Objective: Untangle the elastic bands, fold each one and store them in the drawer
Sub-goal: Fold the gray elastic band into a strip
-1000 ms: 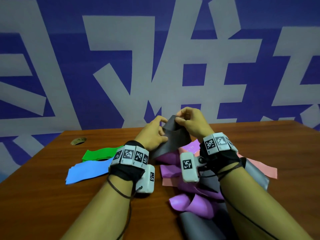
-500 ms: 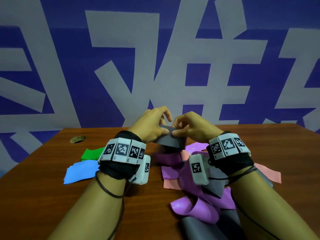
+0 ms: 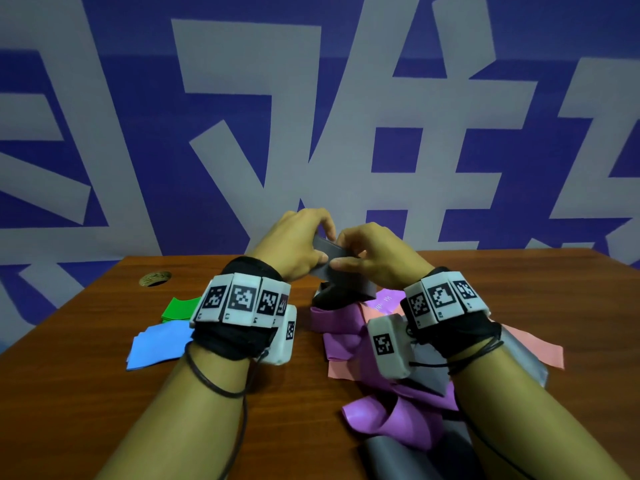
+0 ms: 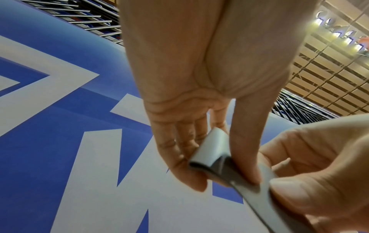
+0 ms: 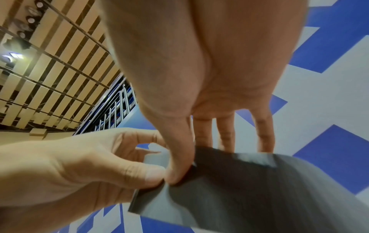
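Both hands hold a grey elastic band (image 3: 341, 271) above the far middle of the table. My left hand (image 3: 298, 244) pinches its folded end (image 4: 211, 151) between thumb and fingers. My right hand (image 3: 374, 254) pinches the same band (image 5: 229, 186) right beside it, thumb on top. The rest of the grey band hangs down into a tangled pile of purple bands (image 3: 391, 417), pink bands (image 3: 533, 348) and grey bands (image 3: 391, 455) at the front right. A folded green band (image 3: 178, 308) and a folded blue band (image 3: 156, 344) lie flat on the left. No drawer is in view.
The brown wooden table (image 3: 69, 393) has a round cable hole (image 3: 154, 278) at its far left. A blue wall with large white characters (image 3: 311, 116) stands right behind the table's far edge.
The hands have come closer together and folded the raised grey flap down into a compact fold. The head view has tilted slightly, so the hands sit a little lower.
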A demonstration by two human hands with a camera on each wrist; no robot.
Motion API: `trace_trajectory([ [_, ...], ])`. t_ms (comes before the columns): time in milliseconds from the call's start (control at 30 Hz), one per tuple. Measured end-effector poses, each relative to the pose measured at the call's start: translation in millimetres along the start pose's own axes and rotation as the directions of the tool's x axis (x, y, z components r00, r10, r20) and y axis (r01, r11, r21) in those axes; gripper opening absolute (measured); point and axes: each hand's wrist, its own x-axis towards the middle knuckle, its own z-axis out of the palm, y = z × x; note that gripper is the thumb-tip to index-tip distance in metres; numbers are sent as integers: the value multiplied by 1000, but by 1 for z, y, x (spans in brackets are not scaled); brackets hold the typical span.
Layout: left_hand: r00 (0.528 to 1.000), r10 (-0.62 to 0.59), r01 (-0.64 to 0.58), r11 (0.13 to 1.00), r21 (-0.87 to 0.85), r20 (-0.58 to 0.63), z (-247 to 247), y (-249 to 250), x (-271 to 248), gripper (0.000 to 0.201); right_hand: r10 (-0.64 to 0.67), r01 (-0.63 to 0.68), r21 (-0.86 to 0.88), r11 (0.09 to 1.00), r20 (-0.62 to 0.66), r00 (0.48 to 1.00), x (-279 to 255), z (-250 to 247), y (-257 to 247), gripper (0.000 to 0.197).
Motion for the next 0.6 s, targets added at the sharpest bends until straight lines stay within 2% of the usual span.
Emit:
trace_trajectory([
  [100, 998, -26, 25, 999, -26, -61, -1, 0, 0, 29, 22, -22, 3, 1000, -42, 999, 0, -2, 3, 16],
  [200, 989, -60, 57, 998, -33, -137, -2, -1, 1, 13, 99, -98, 19, 995, -97, 990, 1, -4, 9, 28],
  [267, 985, -55, 50, 998, -35, -161, -3, 1, 1, 5, 116, -113, 37, 993, -74, 991, 2, -5, 8, 23],
  [367, 989, -14, 10, 1000, -25, -146, -2, 6, 0, 4, 34, -30, 72, 997, -53, 998, 1, -1, 2, 16],
  [433, 986, 7, -14, 999, -44, -167, -3, 8, 0, 4, -27, 33, 83, 996, -72, 997, 1, 1, -3, 10],
  [500, 979, 22, -43, 994, -98, -202, -6, 8, 0, 4, -37, 49, 112, 992, -110, 993, 1, 1, -5, 8],
  [600, 968, 60, -102, 981, -164, -243, -11, 11, -2, 5, -28, 59, 184, 981, -162, 986, -3, -1, -9, 24],
])
